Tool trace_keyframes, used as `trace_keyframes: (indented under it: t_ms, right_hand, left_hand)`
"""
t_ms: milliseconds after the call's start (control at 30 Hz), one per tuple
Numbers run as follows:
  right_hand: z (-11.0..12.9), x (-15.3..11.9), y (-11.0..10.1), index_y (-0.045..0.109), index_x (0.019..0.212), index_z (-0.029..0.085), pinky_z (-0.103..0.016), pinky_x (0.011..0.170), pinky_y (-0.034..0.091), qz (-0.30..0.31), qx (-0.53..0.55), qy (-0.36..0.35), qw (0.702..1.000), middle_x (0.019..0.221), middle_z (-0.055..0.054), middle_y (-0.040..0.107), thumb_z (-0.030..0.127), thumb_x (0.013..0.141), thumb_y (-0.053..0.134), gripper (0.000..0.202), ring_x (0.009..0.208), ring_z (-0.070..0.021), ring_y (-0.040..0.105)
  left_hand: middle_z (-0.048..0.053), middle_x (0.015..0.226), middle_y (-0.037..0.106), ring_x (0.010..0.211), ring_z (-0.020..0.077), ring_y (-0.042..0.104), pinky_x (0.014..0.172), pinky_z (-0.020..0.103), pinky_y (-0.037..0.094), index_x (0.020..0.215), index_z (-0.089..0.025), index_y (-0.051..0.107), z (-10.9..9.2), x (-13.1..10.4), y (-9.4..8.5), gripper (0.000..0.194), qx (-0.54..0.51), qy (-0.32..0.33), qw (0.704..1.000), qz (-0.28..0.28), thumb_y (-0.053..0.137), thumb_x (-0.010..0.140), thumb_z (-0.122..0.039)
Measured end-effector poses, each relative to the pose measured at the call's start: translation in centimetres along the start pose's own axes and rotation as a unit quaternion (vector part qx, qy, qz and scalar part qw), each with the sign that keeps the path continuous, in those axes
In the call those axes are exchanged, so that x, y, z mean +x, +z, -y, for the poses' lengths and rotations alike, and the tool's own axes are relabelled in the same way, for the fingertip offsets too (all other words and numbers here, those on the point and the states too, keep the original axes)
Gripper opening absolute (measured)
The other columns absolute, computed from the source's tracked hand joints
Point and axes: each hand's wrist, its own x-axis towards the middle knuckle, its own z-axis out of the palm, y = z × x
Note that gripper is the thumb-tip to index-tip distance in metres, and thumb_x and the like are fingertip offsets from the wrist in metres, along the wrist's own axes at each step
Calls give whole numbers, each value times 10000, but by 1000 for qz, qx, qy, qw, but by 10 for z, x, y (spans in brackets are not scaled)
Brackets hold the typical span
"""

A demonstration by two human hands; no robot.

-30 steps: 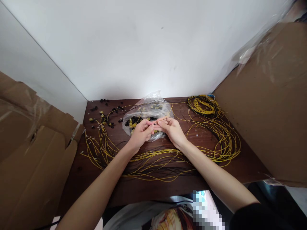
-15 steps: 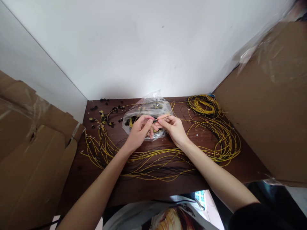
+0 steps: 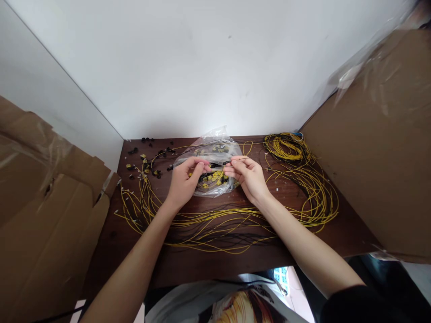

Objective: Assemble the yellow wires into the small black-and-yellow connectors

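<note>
My right hand (image 3: 248, 176) is closed, pinching a thin wire with a slim black piece (image 3: 226, 163) at its end, which points left between my hands. My left hand (image 3: 186, 179) has thumb and forefinger brought together; whatever they hold is too small to make out. Both hands hover over a clear plastic bag (image 3: 220, 133), whose small yellow and black parts (image 3: 206, 184) show between them. A gap separates my fingertips.
A bundle of yellow and black wires (image 3: 215, 216) runs across the brown table (image 3: 202, 271). At the back right lies a coil (image 3: 284, 150). Loose black caps (image 3: 134, 150) are scattered back left. Cardboard (image 3: 377, 148) stands on the right, more cardboard (image 3: 50, 215) on the left.
My hands have drawn apart, the left moving left and the right slightly right. The black piece stays with my right fingers, and more of the bag's contents show.
</note>
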Motion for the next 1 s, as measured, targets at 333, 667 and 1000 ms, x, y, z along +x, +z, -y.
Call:
trace_keyframes:
  t_ms: [333,667,1000]
  right_hand:
    - [4,3,-3,594,779,167,-211,574,543,-23,15,-7,1000,659,-7,677,204,660,723,179,578,-108,652]
    - [6,5,-6,586,794,185,-185,502,525,-27,33,16,999,662,11,663,209,682,702,163,600,-106,655]
    - [3,-1,0,652,761,162,-190,583,544,19,-16,2,1000,649,10,664,247,597,784,227,604,-101,656]
  left_hand:
    - [49,839,678,769,149,598,717,248,443,883,-148,656,5,6,-14,195,95,23,991,-95,534,838,-293]
    - [59,875,691,803,167,595,723,257,434,897,-155,682,0,2,-7,246,117,30,993,-1,528,848,-341]
    - [51,829,706,807,177,621,755,275,443,934,-163,685,1,0,-4,221,118,29,992,19,527,850,-293]
